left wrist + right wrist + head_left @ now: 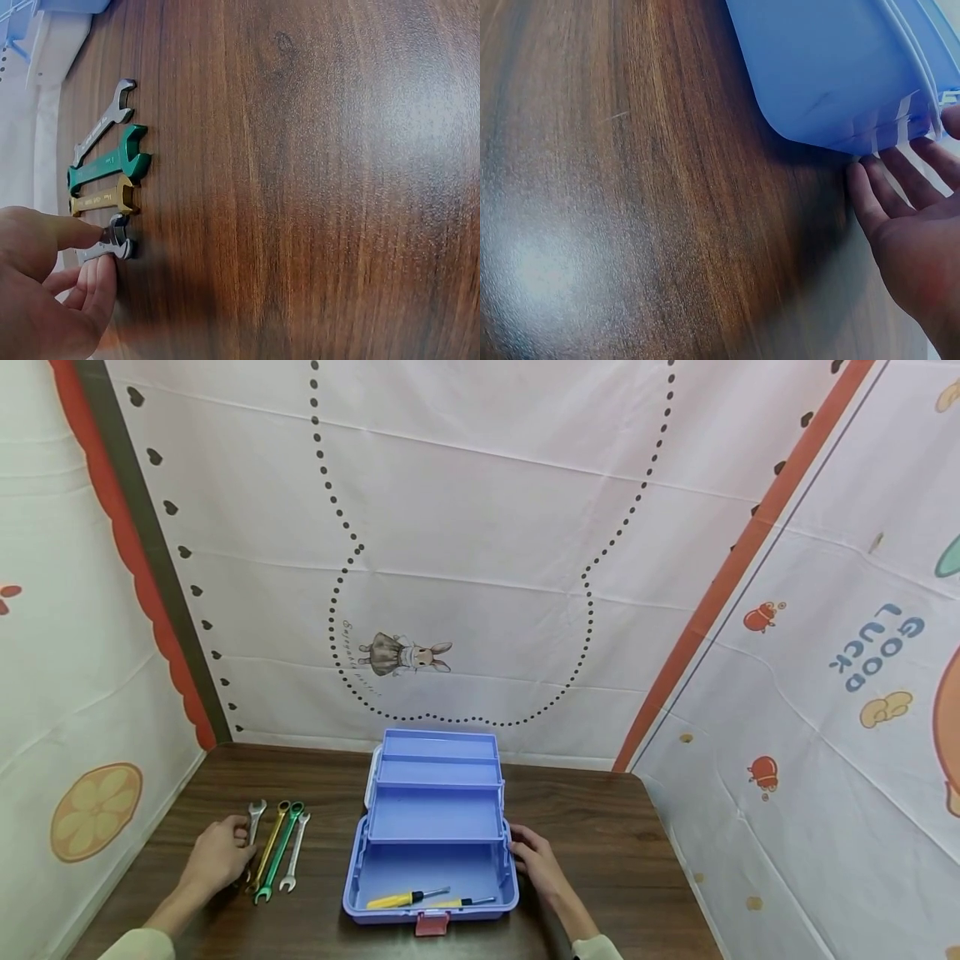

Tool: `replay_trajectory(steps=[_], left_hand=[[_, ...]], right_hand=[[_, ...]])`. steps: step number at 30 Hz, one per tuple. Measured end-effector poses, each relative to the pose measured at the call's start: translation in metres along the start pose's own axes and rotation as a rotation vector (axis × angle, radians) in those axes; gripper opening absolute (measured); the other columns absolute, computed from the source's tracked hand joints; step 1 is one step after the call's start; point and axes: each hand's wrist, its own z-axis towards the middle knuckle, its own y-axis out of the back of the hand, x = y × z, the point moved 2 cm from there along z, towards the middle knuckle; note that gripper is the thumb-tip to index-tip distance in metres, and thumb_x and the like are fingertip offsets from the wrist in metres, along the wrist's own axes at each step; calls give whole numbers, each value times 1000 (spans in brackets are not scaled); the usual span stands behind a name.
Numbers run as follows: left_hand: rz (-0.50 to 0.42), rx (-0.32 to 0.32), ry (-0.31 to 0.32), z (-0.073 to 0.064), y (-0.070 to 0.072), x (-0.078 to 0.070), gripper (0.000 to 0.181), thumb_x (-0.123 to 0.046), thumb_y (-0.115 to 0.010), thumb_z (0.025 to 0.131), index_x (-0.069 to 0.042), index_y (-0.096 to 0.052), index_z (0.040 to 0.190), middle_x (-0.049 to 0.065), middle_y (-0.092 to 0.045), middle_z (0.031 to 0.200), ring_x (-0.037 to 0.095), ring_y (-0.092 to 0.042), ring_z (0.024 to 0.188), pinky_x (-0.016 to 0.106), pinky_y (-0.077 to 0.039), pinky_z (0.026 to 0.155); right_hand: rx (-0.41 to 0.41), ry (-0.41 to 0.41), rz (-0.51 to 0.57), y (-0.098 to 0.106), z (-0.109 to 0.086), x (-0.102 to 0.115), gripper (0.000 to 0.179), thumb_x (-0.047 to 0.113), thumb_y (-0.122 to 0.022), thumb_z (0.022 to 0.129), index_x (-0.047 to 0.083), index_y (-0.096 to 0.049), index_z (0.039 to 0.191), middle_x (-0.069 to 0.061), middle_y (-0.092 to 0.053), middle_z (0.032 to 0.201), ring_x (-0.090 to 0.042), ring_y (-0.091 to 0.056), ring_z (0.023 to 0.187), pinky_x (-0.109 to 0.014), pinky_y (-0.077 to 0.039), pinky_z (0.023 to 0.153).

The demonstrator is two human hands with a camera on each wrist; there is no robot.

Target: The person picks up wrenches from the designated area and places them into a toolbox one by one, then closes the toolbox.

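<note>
Pinching the left silver wrench (255,822) near its closer end with the left hand (217,857), thumb to one side and fingers to the other, seemingly because so flat a piece offers little but its edges to grip. Lifted or resting on the surface (615,835): cannot tell. Just beside it, in a loose row: gold wrench (268,850), green wrench (284,847), then right silver wrench (296,853), all lengthwise, forks toward the person, probably side by side to keep each within reach. Well apart from the row, to its right: blue box (390,918), standing open, latch (432,927) forward, trays (435,814) raised in steps toward the back, apparently so as to leave the bottom accessible. In that bottom, near the front: left screwdriver (408,898) and right screwdriver (461,902), both crosswise, tips rightward, likely for the longer run in that direction. At the box's right side: right hand (538,864), fingers apart and lightly bent, tips low against the side, thumb higher up; wrapped round nothing, more likely steadying the box than lifting it. Firmness of that touch: cannot tell.
</note>
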Motion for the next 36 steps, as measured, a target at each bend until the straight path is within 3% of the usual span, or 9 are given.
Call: replay_trajectory(steps=[6,12,26,36], left_hand=[[-16,-35,46,-1,-3,-2,49,-4,-72,90,18,-53,129,27,-71,101,44,-71,96,61,-55,81],[-13,-35,74,-1,-3,-4,48,-6,-71,90,17,-53,128,27,-72,103,43,-72,94,62,-53,79],[18,-46,59,2,-1,-5,36,-16,-76,89,9,-66,114,11,-75,90,30,-71,82,60,-53,74],[8,-17,62,4,0,-1,30,-18,-78,87,5,-67,104,9,-75,89,26,-68,79,53,-53,71]], right_hand=[[4,-8,-11,1,-1,-2,45,11,-54,108,-11,-52,146,-23,-61,138,-24,-64,117,-37,-59,94],[-1,-51,86,0,-4,-5,48,13,-56,107,-11,-50,148,-17,-62,137,-21,-64,115,-37,-58,95],[-25,-61,112,-1,-5,-13,49,18,-58,108,-9,-51,149,-22,-59,143,-25,-63,123,-38,-57,99],[-31,-61,95,0,-3,-12,49,19,-60,107,-9,-52,147,-20,-61,140,-26,-63,121,-38,-58,97]])
